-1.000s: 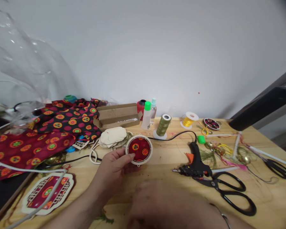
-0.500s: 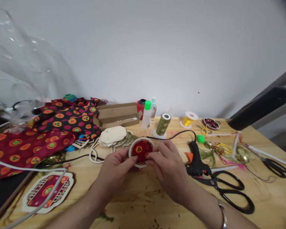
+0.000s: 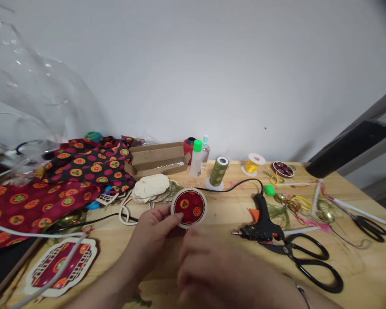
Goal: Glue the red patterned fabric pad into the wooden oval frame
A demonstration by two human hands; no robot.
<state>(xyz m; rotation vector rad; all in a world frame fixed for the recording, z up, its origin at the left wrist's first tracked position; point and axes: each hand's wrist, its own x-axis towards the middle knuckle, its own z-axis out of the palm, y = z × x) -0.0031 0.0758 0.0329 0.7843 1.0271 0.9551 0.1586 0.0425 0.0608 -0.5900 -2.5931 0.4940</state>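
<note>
Between the thumb and fingers of my left hand [image 3: 159,229] is a round ornament [image 3: 189,207]: dark red flowered fabric inside a pale wooden ring. Its patterned face is turned towards me. My right hand [image 3: 208,262] is just below it, apart from the ring and smeared by motion, so its fingers do not show clearly. A black glue gun [image 3: 260,223] with an orange trigger lies to the right. Black-handled scissors [image 3: 292,253] rest just below the gun. Pale wooden cut-outs [image 3: 151,187] are stacked behind my left hand.
At the left are flowered fabric [image 3: 92,163], a lattice-framed fabric panel [image 3: 62,266] and a white cable [image 3: 73,251]. An open cardboard box [image 3: 159,159], a green-capped bottle [image 3: 196,159], a green thread spool [image 3: 219,171] and yellow cord [image 3: 253,164] stand along the wall.
My right hand has let go of the ornament's right edge and moved down and left, towards me. My left hand still holds the ornament in nearly the same place.
</note>
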